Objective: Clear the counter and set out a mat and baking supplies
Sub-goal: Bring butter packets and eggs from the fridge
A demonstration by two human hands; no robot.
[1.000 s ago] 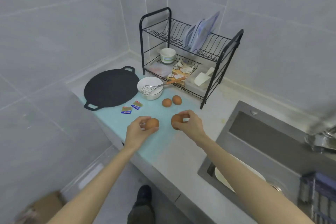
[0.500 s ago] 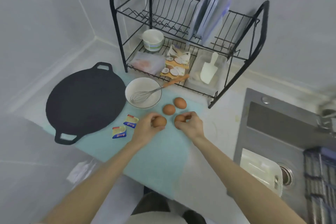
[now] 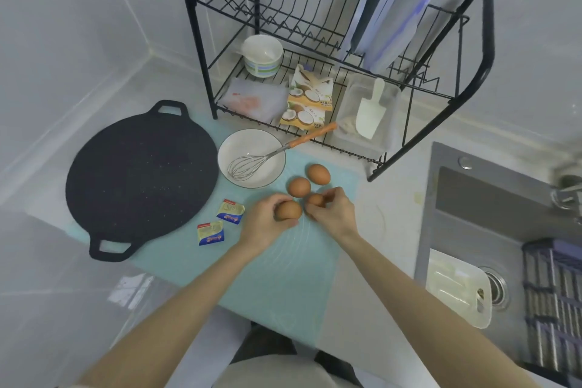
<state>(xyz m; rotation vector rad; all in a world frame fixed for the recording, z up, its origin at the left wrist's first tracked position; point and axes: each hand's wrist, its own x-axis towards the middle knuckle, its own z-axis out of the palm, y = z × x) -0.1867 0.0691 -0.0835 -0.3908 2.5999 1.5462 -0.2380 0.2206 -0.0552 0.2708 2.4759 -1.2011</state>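
While both hands are low over the pale green mat [image 3: 283, 277], the left hand [image 3: 267, 225] curls its fingers [image 3: 277, 198] round a brown egg [image 3: 289, 210]; the right hand [image 3: 332, 214] has its fingers clamped on a second egg [image 3: 316, 199] just beside it; two more eggs [image 3: 299, 186] lie on the mat just beyond, near the white bowl [image 3: 227, 148] with its whisk [image 3: 248, 165]; a black pan [image 3: 141, 179] sits left.

Only illegible print: on the coconut packet [image 3: 310, 101] beyond the left hand [image 3: 264, 227], on two sachets [image 3: 231, 211] just left of it.
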